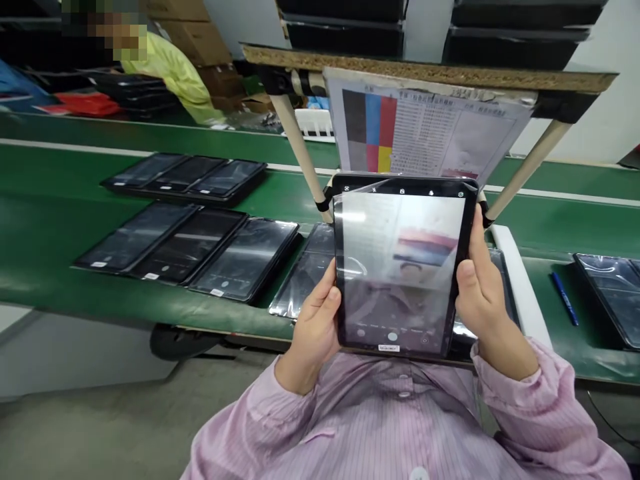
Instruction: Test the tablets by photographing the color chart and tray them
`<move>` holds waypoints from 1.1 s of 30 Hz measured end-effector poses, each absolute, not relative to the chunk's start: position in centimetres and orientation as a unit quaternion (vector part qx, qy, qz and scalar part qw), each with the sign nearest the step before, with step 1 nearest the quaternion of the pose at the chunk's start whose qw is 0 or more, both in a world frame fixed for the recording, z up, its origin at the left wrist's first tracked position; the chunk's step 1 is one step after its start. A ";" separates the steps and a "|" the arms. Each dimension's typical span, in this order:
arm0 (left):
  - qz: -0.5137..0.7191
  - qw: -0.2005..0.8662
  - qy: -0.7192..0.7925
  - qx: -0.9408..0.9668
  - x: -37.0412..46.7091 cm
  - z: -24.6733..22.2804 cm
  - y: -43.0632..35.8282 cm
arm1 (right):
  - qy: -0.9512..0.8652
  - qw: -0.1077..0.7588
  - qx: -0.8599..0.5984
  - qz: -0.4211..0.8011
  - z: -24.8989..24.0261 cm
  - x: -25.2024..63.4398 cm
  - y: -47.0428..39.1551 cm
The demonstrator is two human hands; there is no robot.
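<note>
A black tablet (400,267) is held upright in front of me, gripped along both sides. My left hand (317,320) is closed on its left edge, thumb on the front. On its right edge, my right hand (480,287) is closed too, with the thumb near the bezel. The tablet's screen is lit with a camera app showing a blurred picture. Clear film covers the glass, partly lifted near the upper left corner, and a small white label sits at the bottom. Behind the tablet hangs a printed sheet (425,133) with colour blocks and text.
Several film-covered tablets (245,257) lie on the green bench (40,200) to the left. A wooden shelf (430,70) on pale pipe legs stands ahead. White foam (523,287), a blue pen (565,299) and more tablets (613,293) are at right. A person in yellow (170,70) works across the bench.
</note>
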State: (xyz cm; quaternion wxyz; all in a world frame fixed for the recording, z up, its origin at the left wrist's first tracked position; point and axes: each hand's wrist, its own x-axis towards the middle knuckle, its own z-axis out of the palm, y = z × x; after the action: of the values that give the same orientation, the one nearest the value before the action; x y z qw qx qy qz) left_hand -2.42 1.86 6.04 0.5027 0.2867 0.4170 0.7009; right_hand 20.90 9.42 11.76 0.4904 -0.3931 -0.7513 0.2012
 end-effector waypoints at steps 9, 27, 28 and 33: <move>0.598 0.578 0.502 0.235 -1.9 7.0 4.8 | -0.635 0.430 -0.612 0.194 8.8 31.6 12.1; 0.213 0.765 0.440 0.419 5.5 1.9 -0.8 | -0.460 0.487 -0.574 0.470 1.6 36.9 20.7; 0.249 0.813 0.426 0.309 6.4 0.8 -0.6 | -0.453 0.510 -0.557 0.473 2.0 36.7 20.7; 0.339 0.874 0.343 0.048 9.2 -0.7 -0.3 | -0.371 0.584 -0.543 0.475 2.0 35.4 19.4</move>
State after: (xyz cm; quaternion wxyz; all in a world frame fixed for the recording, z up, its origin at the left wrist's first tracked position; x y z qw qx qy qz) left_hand 9.16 -0.30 -0.68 0.8745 0.0483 0.3433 0.3393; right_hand 35.45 19.35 2.01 0.5845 -0.5429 -0.3713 0.4752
